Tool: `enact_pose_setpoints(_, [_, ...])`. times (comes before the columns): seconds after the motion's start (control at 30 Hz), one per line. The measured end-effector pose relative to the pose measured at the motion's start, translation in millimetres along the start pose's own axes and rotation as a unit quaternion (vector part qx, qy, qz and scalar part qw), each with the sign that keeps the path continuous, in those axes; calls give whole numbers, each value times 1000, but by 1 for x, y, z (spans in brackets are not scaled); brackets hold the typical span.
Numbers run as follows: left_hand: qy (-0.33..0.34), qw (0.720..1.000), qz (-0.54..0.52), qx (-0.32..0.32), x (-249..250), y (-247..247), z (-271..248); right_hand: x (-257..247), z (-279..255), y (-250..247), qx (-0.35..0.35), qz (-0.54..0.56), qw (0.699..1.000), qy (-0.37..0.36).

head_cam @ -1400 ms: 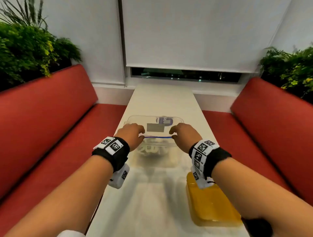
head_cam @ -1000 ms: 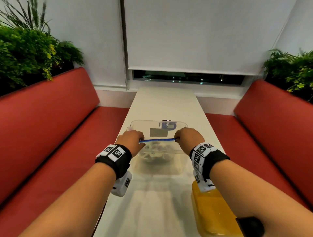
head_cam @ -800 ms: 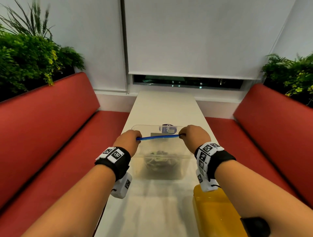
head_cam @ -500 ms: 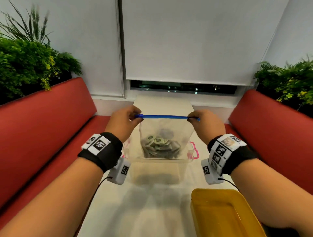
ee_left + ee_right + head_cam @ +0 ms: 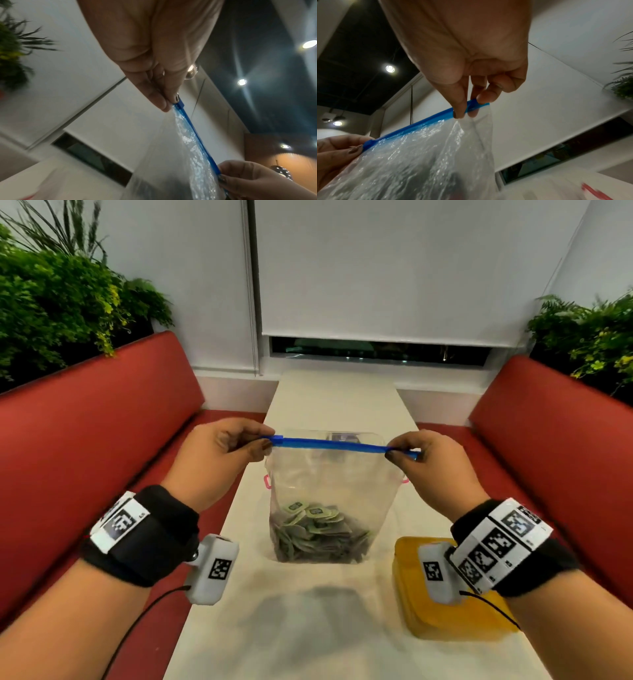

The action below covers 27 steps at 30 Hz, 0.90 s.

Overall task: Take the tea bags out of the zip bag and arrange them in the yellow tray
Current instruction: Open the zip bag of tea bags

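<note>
Zip bag (image 5: 334, 487) lifted upright, left grip (image 5: 219, 460) and right grip (image 5: 435, 467) pinching its blue top corners

Dim, soft indoor light; ceiling spotlights (image 5: 241, 82) flare, wide-angle edges blur and bend.

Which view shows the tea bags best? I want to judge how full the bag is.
The head view: the tea bags lie heaped at the bottom of the clear zip bag, seen through its wall. Both wrist views look up at the blue zip strip and crinkled plastic; the contents are only a dark blur there.
</note>
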<state>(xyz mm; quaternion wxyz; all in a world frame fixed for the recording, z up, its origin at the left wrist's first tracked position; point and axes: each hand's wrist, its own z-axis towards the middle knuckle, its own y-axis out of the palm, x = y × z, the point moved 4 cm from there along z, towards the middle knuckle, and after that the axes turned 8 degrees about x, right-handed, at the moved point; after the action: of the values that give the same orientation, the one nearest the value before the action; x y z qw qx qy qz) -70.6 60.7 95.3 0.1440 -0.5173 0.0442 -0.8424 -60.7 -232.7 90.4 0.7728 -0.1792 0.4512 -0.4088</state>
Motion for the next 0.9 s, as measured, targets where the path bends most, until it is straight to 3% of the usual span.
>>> enact_pose_setpoints(0.2, [-102,993,59,-32,-77,1,-72,20,-61,46,-131,-85,988,9])
enact_pose_setpoints(0.27, [-106,991,74,-12,-86,0,-83,19,-68,52,-130,-136,982,-10])
enact_pose_setpoints(0.4, [-86,992,92,18,-79,-3,-95,-22,-76,59,-98,-170,973,-123])
enact_pose_setpoints(0.5, [-55,993,104,2,-69,3,-101,-69,-87,75,-137,-123,962,-200])
enact_pose_setpoints(0.6, [-35,994,104,-3,-66,7,-107,-96,-99,93,-171,-70,959,-215])
enact_pose_setpoints(0.73, [-28,995,97,-3,-65,7,-114,-98,-103,98,-167,-52,965,-194])
enact_pose_setpoints(0.9, [-13,994,111,13,-62,15,-120,-89,-112,95,-116,-135,937,-302])
